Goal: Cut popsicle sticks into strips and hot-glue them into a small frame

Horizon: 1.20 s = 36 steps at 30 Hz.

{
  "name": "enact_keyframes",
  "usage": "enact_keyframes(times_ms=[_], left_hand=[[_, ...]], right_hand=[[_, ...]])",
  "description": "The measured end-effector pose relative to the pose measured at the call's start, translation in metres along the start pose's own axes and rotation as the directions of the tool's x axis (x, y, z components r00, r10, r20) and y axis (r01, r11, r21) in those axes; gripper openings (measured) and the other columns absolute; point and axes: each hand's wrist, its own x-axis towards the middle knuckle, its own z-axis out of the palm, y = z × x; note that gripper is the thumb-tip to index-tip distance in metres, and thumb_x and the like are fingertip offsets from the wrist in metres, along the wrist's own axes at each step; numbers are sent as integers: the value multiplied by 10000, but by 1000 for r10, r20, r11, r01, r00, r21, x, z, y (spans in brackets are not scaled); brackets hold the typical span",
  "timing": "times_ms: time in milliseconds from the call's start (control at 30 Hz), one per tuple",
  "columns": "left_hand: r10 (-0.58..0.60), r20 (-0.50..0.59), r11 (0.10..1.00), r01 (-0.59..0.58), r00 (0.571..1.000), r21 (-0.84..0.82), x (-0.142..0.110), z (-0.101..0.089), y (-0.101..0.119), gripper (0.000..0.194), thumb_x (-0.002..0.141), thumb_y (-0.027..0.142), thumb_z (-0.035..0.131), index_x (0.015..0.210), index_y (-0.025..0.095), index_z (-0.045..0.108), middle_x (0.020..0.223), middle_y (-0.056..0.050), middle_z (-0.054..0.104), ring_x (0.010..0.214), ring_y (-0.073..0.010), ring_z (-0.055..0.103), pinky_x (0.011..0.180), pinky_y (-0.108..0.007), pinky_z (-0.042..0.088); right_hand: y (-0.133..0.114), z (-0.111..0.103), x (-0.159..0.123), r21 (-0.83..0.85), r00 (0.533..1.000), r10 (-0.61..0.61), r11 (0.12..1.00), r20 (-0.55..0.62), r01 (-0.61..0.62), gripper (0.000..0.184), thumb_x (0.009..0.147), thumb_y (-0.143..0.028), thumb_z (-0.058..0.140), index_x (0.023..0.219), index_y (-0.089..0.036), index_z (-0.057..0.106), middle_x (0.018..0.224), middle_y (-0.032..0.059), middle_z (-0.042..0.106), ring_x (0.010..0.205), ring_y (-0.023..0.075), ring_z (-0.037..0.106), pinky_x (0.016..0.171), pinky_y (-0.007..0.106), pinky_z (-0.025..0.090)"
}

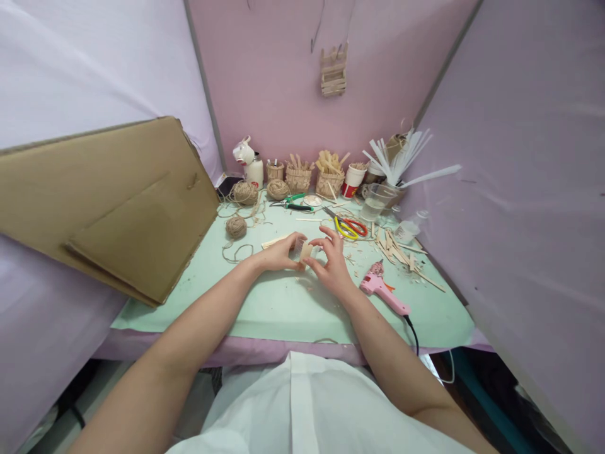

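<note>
Over the middle of the green tabletop, my left hand [285, 252] curls its fingers and thumb around a small clear plastic cup. Pale flat wooden pieces [307, 251] show against the cup's side, between my two hands. From the right, my right hand [332, 260] grips the same cup, with thumb and fingertips at its edge by the wood. My fingers hide part of the cup. Just behind my left hand lie some pale wooden sticks [275, 241]. A pink glue gun [385, 290] rests to the right of my right hand.
Yellow and red scissors [347, 226] and green-handled pliers [295, 203] lie beyond my hands. Twine balls [236, 227] are at left, near leaning cardboard [142, 214]. Cut sticks [397, 247] and a clear cup of liquid [375, 203] are at right. Stick-filled containers [299, 178] line the back.
</note>
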Motion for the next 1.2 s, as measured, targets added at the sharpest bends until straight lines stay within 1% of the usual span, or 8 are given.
enact_keyframes(times_ms=[133, 233, 600, 700, 833, 967, 1067, 1200], left_hand=[[-16, 1, 998, 16, 1000, 58, 1, 2, -4, 764, 562, 349, 719, 1246, 190, 418, 1016, -33, 558, 909, -207, 534, 775, -312, 427], [8, 18, 997, -9, 1000, 74, 1, 2, -4, 686, 568, 345, 705, 1191, 192, 465, 1011, -24, 550, 871, -190, 528, 756, -300, 420], [30, 71, 997, -35, 997, 66, 2, 0, -4, 679, 585, 356, 706, 1193, 179, 463, 1034, -34, 540, 837, -174, 513, 726, -285, 410], [14, 86, 998, -19, 996, 61, 2, -1, -4, 687, 586, 351, 710, 1200, 184, 451, 1023, -30, 537, 841, -176, 512, 718, -284, 411], [4, 94, 997, -11, 996, 75, 1, -4, -2, 714, 585, 351, 726, 1217, 200, 429, 1079, -42, 524, 857, -175, 518, 743, -293, 420], [14, 94, 999, -17, 995, 34, -1, -5, 0, 729, 577, 318, 744, 1214, 195, 413, 1140, -60, 532, 894, -181, 543, 779, -300, 434], [8, 102, 1000, -10, 995, 15, -2, -5, 2, 665, 580, 292, 746, 1167, 200, 448, 1159, -63, 538, 925, -191, 567, 800, -314, 446], [17, 103, 997, -9, 995, -77, -5, -11, 2, 701, 565, 245, 763, 1189, 201, 446, 1255, -102, 499, 1114, -226, 524, 922, -356, 421]], right_hand=[[3, 2, 5, -67, 999, -53, 996, -3, 53, 124, 786, -275, 612, 893, -238, 560, 1303, 90, 405, 1269, 267, 332, 1057, 521, 222], [1, 1, 8, -72, 998, -68, 995, -2, 68, 29, 812, -265, 574, 807, -239, 564, 1275, 70, 444, 1258, 259, 339, 1047, 514, 233], [-5, 2, 8, -72, 997, -71, 995, -30, 69, 114, 839, -294, 554, 744, -237, 579, 1227, 53, 504, 1227, 255, 358, 1042, 490, 259], [-6, -1, 8, -70, 998, -56, 996, -32, 54, 146, 871, -331, 508, 813, -235, 601, 1247, 63, 492, 1237, 249, 359, 1049, 483, 262], [0, -8, 6, 40, 998, 42, 998, -55, -40, 310, 885, -415, 464, 1127, -235, 538, 1335, 95, 432, 1287, 241, 346, 1066, 470, 273], [9, -8, 1, 244, 975, 180, 947, 133, -208, 624, 813, -428, 581, 1357, -279, 316, 1404, 97, 389, 1304, 228, 365, 1051, 448, 330], [12, -3, -3, 290, 959, 167, 929, 231, -231, 821, 750, -345, 668, 1417, -295, 191, 1388, 103, 412, 1285, 219, 397, 1063, 444, 321], [10, 1, -4, 297, 963, 216, 920, 161, -256, 842, 733, -275, 668, 1419, -296, 178, 1249, 91, 501, 1163, 208, 498, 989, 430, 414]])
